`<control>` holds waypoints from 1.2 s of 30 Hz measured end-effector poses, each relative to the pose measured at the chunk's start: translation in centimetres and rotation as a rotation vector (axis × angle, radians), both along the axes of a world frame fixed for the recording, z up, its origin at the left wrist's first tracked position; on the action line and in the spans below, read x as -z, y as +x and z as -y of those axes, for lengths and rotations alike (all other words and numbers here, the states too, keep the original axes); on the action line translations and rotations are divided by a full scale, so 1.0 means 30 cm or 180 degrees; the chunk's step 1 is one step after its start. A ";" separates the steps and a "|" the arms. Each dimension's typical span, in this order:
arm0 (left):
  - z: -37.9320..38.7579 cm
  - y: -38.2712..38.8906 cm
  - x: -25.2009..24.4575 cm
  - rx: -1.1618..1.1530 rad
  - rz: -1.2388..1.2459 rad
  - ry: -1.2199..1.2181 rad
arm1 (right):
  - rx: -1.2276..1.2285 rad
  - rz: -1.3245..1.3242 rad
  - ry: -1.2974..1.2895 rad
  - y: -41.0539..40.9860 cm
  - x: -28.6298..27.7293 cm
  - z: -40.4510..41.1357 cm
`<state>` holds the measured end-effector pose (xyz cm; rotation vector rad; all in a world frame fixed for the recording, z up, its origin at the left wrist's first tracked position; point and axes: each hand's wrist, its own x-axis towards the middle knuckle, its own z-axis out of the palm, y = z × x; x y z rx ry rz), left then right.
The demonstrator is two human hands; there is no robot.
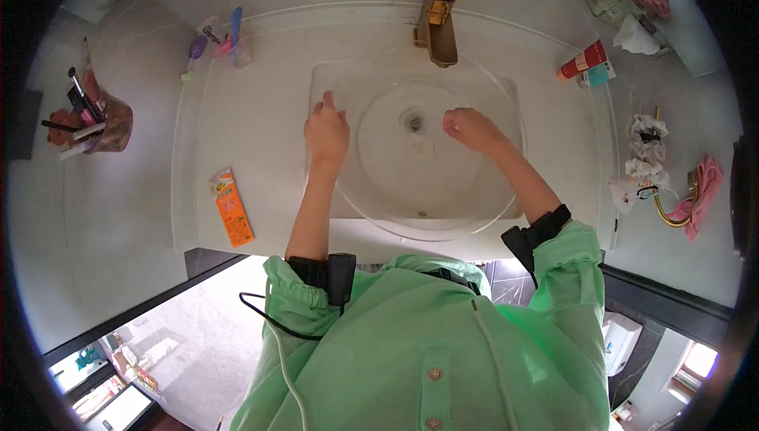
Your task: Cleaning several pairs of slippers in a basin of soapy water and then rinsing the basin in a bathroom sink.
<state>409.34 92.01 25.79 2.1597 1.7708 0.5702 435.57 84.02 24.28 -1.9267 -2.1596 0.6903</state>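
A round clear basin (385,226) stands in the rectangular white sink (510,90). My left hand (328,134) is over the basin's left edge, its index finger extended and thumb apart, with nothing visible in it. Above the basin's right half, my right hand (471,128) is curled closed; no object shows, though the palm is hidden. Between the hands lie the dark drain (413,121) and a small pale patch or piece (423,147) that I cannot identify. The brass-coloured faucet (442,27) stands at the sink's back, apart from both hands.
An orange packet (234,214) lies left on the white counter (261,152). Toothbrushes and a cup (240,54) stand back left, a makeup-brush holder (118,122) far left. On the right are a red tube (584,60), scrunchies (646,149) and a pink cloth (705,194) on a brass-coloured ring.
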 end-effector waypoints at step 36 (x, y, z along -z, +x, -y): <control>-0.003 -0.014 0.016 0.0249 -0.0143 0.0253 | 0.3061 -0.0761 0.1244 0.082 -0.015 0.316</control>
